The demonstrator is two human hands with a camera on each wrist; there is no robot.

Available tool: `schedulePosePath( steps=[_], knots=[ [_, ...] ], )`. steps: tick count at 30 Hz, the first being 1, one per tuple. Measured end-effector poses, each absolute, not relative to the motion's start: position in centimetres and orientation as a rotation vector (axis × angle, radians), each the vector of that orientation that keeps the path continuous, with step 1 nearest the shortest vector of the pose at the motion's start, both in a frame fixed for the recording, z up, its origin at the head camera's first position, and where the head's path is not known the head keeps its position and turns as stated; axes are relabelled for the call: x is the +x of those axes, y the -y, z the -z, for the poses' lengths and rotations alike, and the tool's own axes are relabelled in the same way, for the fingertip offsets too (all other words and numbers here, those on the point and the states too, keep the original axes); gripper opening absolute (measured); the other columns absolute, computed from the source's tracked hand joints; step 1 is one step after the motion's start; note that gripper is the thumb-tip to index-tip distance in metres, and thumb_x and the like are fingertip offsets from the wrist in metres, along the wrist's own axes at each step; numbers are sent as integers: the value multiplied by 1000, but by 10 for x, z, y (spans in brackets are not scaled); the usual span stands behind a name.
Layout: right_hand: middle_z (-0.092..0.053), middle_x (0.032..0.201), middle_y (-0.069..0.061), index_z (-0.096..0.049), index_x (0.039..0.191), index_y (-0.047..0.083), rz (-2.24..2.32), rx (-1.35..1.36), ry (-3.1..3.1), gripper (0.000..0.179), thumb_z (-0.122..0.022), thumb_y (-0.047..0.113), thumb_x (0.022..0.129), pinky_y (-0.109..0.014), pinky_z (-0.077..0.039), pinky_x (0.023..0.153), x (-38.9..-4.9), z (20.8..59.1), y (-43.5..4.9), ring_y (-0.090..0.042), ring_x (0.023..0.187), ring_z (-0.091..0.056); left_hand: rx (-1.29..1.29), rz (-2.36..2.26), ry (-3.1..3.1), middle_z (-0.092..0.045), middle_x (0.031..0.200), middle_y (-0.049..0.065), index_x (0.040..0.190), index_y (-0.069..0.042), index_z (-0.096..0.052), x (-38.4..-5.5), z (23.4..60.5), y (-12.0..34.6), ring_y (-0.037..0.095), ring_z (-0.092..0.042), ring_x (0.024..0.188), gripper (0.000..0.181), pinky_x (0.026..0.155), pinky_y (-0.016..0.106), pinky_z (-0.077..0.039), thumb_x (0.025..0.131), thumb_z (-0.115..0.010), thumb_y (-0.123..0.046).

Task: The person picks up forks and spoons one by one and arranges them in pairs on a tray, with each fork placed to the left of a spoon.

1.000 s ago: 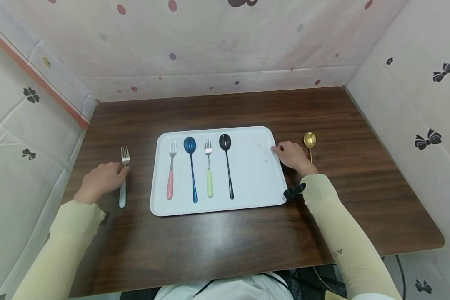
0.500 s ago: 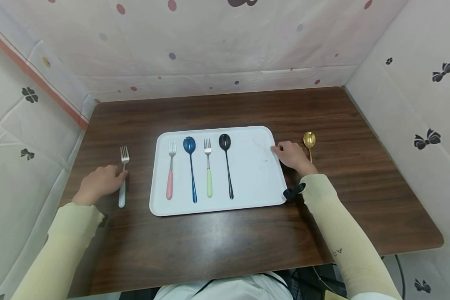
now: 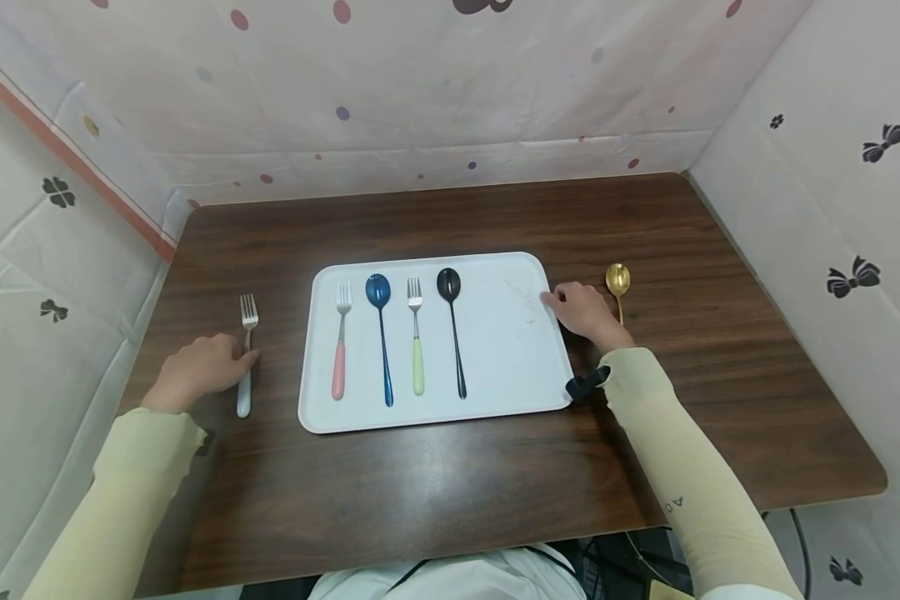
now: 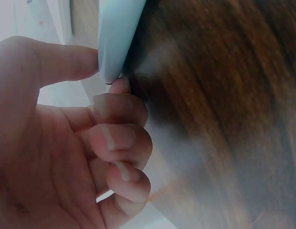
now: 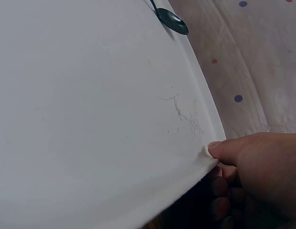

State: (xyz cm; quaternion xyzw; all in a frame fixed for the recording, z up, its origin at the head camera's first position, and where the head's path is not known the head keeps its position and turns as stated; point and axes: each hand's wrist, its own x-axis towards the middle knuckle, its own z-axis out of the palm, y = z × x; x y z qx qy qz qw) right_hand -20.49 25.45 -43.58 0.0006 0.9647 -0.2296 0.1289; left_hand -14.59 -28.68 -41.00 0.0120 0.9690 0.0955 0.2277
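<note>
A fork [image 3: 244,398] with a pale blue-white handle lies upright in the head view, left of the white tray [image 3: 517,358]. My left hand [image 3: 198,371] pinches it near the neck; in the left wrist view the thumb meets one side of the pale handle [image 4: 118,38] and the index fingertip sits behind it. The other fingers curl loosely. My right hand [image 3: 583,312] grips the tray's right edge, thumb on top of the rim and fingers curled beneath. On the tray lie a pink-handled fork [image 3: 339,371], a blue spoon [image 3: 378,290], a green-handled fork [image 3: 418,367] and a black spoon [image 3: 448,285].
Just beyond the right wrist a gold spoon [image 3: 618,280] lies on the brown wooden table [image 3: 420,508], its lower handle hidden by the arm. Patterned white curtains [image 3: 420,75] border the table at the back and both sides.
My left hand has slid slightly down the fork toward its handle, while the fork stays almost in place. The right hand and the tray have not moved.
</note>
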Motion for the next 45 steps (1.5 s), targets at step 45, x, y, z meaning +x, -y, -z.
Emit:
schedulePosePath(
  steps=[45],
  knots=[
    [-48,71,-7,-55,81,8,674,-15,-2816,41,-42,41,101,-33,-34,63,-205,435,-256,-23,70,-47,154,-251,-2751,-48,61,5,72,-8,-56,-139,398,265,18,-44,54,37,47,32,-33,97,-44,-32]
  ],
)
